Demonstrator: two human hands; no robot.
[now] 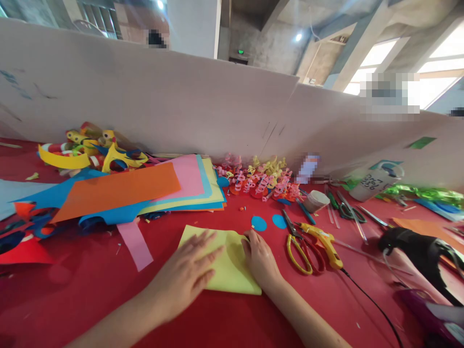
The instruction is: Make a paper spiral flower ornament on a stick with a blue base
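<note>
A sheet of yellow paper (232, 270) lies in front of me on the red table and looks folded over. My left hand (192, 268) rests across its left part with the fingers spread, slightly blurred. At the paper's upper right edge, my right hand (263, 253) has its fingers curled in, thumb on the paper and fingertips at the edge. Just beyond that hand are two blue paper circles (258, 223). To its right lie scissors (300, 246) with yellow and red handles, beside a yellow hot glue gun (324, 244).
Stacked coloured sheets (188, 179) and an orange sheet (126, 186) lie at the left, near paper scraps (32, 227). Curled paper pieces (261, 181) stand along the white partition (181, 101). A glue gun cord (373, 297) crosses the right side, near a black object (416, 246).
</note>
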